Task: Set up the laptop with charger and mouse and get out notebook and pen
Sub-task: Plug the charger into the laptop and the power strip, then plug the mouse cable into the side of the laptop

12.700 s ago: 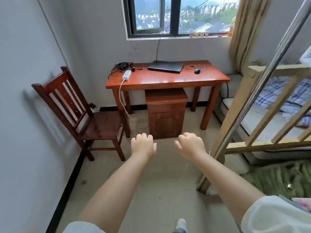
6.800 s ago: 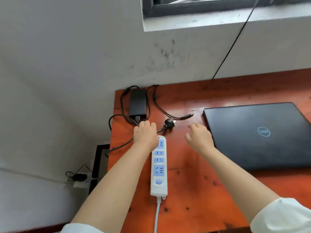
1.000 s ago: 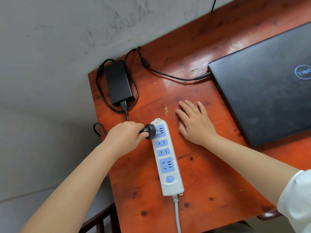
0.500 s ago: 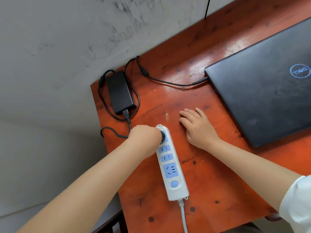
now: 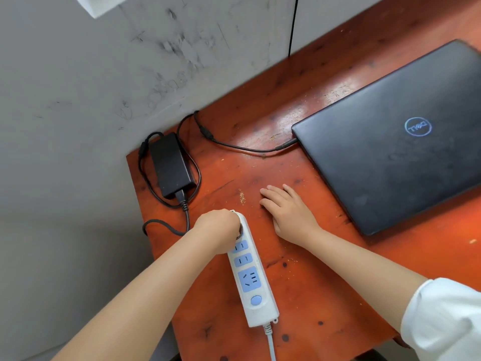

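A closed black laptop lies on the red-brown desk, with the charger's thin cable end at its left edge. The black charger brick rests in the desk's far left corner. My left hand is closed over the charger's black plug, pressed onto the top socket of the white power strip; the plug is almost hidden under my fingers. My right hand lies flat on the desk, fingers apart, just right of the strip. Mouse, notebook and pen are out of view.
The grey scuffed wall runs along the desk's far and left sides. A black cable hangs down the wall behind the desk. The strip's white cord runs off the near edge of the desk.
My left hand carried the plug from beside the strip onto its top socket and now covers it. My right hand has stayed flat on the desk.
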Action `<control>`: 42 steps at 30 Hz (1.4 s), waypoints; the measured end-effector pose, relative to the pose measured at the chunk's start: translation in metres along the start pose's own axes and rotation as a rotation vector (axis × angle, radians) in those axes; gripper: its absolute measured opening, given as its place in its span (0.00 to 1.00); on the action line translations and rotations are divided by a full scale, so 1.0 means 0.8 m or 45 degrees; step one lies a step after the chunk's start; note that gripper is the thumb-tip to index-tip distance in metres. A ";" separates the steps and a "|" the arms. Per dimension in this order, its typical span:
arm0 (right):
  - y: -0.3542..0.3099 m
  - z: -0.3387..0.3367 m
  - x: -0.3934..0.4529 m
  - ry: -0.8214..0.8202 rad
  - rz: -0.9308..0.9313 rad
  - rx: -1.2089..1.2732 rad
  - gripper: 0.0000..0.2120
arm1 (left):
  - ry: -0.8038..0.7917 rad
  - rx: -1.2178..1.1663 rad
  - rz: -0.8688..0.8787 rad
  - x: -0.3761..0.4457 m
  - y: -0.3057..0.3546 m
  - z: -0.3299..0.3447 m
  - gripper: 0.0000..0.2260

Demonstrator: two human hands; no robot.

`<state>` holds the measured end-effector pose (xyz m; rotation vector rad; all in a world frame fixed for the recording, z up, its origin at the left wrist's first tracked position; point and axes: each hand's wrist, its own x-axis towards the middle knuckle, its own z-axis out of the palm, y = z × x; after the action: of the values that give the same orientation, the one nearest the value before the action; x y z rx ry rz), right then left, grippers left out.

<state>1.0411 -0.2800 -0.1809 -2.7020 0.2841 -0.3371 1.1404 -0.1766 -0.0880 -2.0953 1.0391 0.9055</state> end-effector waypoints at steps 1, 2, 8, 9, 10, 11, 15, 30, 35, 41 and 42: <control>-0.001 0.000 -0.003 -0.008 0.013 0.017 0.19 | 0.007 0.014 -0.004 -0.001 0.000 0.001 0.06; -0.002 -0.001 -0.007 -0.038 0.025 0.042 0.19 | 0.011 0.045 -0.014 -0.002 0.001 0.001 0.07; 0.012 -0.042 -0.029 -0.256 0.132 0.076 0.22 | 0.040 0.272 -0.111 -0.014 0.016 -0.012 0.12; 0.017 -0.058 -0.029 -0.217 0.157 0.070 0.22 | 0.087 0.238 -0.148 -0.013 0.020 -0.018 0.12; 0.023 -0.077 -0.028 -0.163 0.182 0.060 0.21 | 0.171 0.187 -0.169 -0.013 0.025 -0.027 0.12; 0.030 -0.098 -0.028 -0.107 0.211 0.048 0.21 | 0.287 0.124 -0.169 -0.011 0.031 -0.038 0.13; 0.067 -0.179 -0.042 0.061 0.360 -0.074 0.20 | 0.700 -0.055 -0.043 -0.011 0.078 -0.085 0.13; 0.258 -0.453 -0.228 0.086 0.829 -0.500 0.25 | 1.293 -0.128 0.332 -0.094 0.415 -0.270 0.16; 0.322 -0.512 -0.274 0.040 0.757 -0.486 0.25 | 1.340 -0.194 0.255 -0.117 0.495 -0.310 0.18; 0.395 -0.536 -0.252 0.019 0.687 -0.440 0.24 | 1.289 -0.159 0.106 -0.101 0.517 -0.348 0.16; 0.408 -0.537 -0.242 0.013 0.673 -0.433 0.24 | 1.267 -0.165 0.078 -0.094 0.516 -0.355 0.16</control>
<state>0.6909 -0.6823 0.0298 -2.8028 1.1180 -0.1529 0.8453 -0.5679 0.0409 -2.6799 1.5312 -0.1369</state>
